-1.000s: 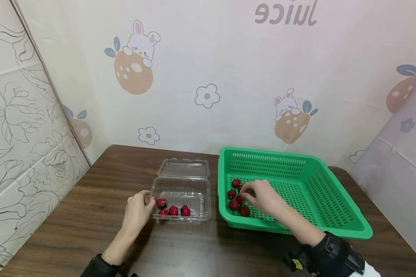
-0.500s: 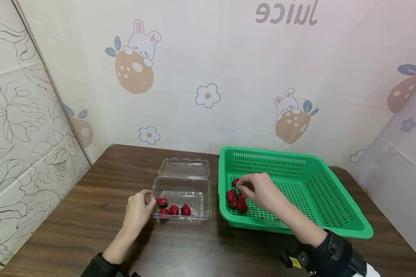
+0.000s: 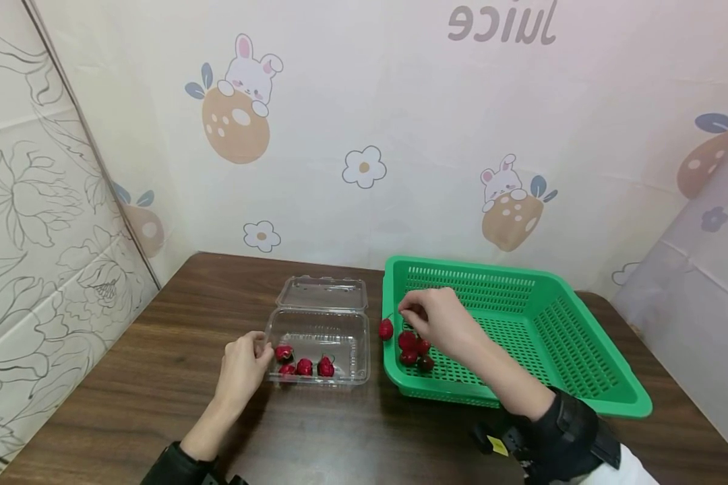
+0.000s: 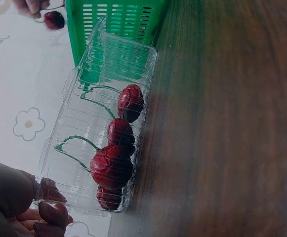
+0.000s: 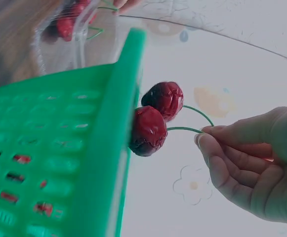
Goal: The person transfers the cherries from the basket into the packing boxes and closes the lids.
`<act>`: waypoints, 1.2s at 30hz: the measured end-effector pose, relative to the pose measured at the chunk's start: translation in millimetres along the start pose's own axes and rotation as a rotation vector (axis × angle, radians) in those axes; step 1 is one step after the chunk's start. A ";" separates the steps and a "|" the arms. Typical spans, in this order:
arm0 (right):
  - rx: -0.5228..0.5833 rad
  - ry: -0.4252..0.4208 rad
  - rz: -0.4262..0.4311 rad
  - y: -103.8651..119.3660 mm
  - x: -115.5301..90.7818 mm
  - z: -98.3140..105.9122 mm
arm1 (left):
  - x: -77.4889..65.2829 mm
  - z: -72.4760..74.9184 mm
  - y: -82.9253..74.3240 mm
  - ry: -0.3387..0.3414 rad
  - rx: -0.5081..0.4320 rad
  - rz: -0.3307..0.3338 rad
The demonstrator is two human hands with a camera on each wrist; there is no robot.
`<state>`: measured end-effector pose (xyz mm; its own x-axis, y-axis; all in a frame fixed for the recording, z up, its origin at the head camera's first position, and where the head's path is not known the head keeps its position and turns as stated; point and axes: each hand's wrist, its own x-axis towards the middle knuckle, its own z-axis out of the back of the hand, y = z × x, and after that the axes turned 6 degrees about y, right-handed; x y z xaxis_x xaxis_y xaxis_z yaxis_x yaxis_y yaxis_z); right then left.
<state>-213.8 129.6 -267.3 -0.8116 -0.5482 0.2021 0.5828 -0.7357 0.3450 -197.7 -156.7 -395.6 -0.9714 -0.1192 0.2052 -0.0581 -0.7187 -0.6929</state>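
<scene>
By their green stems, my right hand [image 3: 443,320] pinches a pair of dark red cherries [image 5: 150,131] between thumb and fingertips. They hang at the left rim of the green basket [image 3: 582,397]; in the head view one cherry [image 3: 385,329] overlaps that rim. Several more cherries [image 3: 409,358] lie in the basket's left part, below this hand. My left hand [image 3: 243,367] grips the left edge of a clear plastic clamshell box [image 4: 91,133], thumb and fingers on either side of it. Several cherries [image 4: 111,165] with green stems rest along the near side of the box.
The clamshell's lid [image 3: 321,294] is folded back, away from me. Both containers stand on a dark wooden table [image 3: 340,438], the basket right of the box with a narrow gap between. A printed curtain [image 3: 364,101] hangs behind the table.
My right hand has risen from among the basket's cherries and moved left, lifting the pair by the stems to the left rim. My left hand stays on the box.
</scene>
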 end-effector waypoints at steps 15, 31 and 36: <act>0.040 -0.028 0.016 30.9 25.7 -11.0 | -0.5 0.1 -1.1 -0.007 0.006 -0.008; -0.030 -0.053 0.055 51.4 42.6 -39.7 | -0.2 0.1 -0.5 0.005 0.007 0.000; -0.061 -0.026 0.021 55.4 47.9 -50.2 | -0.1 0.1 -0.9 0.006 0.007 -0.003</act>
<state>-218.4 42.7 -284.5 -0.7992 -0.5540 0.2332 0.6008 -0.7470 0.2845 -197.5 -156.2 -395.0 -0.9727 -0.1126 0.2031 -0.0598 -0.7239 -0.6873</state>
